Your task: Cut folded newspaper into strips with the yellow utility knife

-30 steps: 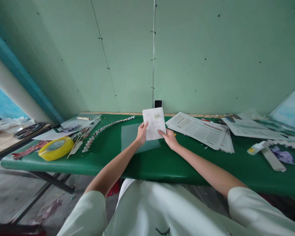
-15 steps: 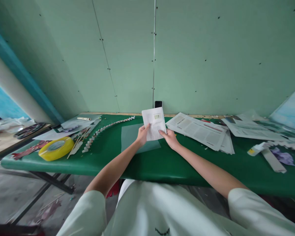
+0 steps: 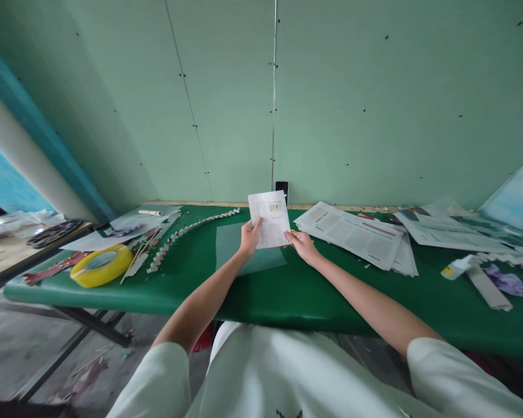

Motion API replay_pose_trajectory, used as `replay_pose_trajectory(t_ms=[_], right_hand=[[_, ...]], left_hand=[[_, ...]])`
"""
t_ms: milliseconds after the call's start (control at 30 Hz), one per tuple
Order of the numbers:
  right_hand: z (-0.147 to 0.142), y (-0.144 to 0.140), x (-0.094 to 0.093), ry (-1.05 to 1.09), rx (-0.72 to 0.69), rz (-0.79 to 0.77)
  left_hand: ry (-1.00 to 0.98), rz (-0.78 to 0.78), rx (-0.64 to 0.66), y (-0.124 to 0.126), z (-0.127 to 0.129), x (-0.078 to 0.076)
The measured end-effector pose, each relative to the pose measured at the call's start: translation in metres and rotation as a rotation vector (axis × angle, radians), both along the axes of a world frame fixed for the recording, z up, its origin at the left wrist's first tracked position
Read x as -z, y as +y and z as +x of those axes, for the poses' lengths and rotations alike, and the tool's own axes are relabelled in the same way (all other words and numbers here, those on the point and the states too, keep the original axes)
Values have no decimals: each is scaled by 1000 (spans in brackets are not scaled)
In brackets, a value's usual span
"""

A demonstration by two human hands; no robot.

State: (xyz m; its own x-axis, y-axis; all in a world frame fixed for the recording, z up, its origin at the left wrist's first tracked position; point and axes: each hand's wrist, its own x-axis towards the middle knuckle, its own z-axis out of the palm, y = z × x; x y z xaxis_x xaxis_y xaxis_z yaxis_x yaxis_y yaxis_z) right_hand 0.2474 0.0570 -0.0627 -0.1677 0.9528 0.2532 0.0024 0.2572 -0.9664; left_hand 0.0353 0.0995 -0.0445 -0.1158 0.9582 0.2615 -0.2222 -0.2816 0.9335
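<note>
I hold a small printed paper sheet (image 3: 270, 217) upright above the green table (image 3: 287, 290). My left hand (image 3: 248, 237) grips its lower left edge with thumb on the front. My right hand (image 3: 302, 244) pinches the lower right corner. Under the sheet lies a pale translucent mat (image 3: 233, 249). A dark phone (image 3: 281, 187) leans against the wall just behind the paper.
A yellow tape roll (image 3: 101, 264), thin sticks (image 3: 136, 255) and a folded paper chain (image 3: 187, 229) lie to the left. Newspaper stacks (image 3: 357, 235) spread to the right, with a glue tube (image 3: 455, 267) and purple scrap (image 3: 505, 283) farther right. A second table (image 3: 9, 252) stands at left.
The paper has tilted and shifted slightly left in my hands; both hands keep their grip. The view has drifted a little.
</note>
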Motion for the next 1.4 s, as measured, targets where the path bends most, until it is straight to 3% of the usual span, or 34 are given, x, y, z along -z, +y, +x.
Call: replay_pose_trajectory(t_ms=[67, 233, 400, 600, 767, 1167, 1400], right_hand=[[0, 0, 1, 19, 28, 19], [5, 1, 0, 53, 35, 3], [7, 3, 4, 13, -36, -66], [7, 7, 8, 24, -3, -78], [10, 9, 6, 85, 74, -38], [18, 16, 11, 30, 86, -21], [19, 23, 18, 155, 81, -63]], left_hand=[[-10, -29, 52, 0, 1, 1], [155, -155, 326, -3, 3, 8], [252, -40, 285, -6, 1, 7], [299, -13, 239, -10, -2, 0], [320, -10, 296, -13, -2, -2], [266, -39, 426, -8, -4, -1], [315, -35, 483, 0, -6, 1]])
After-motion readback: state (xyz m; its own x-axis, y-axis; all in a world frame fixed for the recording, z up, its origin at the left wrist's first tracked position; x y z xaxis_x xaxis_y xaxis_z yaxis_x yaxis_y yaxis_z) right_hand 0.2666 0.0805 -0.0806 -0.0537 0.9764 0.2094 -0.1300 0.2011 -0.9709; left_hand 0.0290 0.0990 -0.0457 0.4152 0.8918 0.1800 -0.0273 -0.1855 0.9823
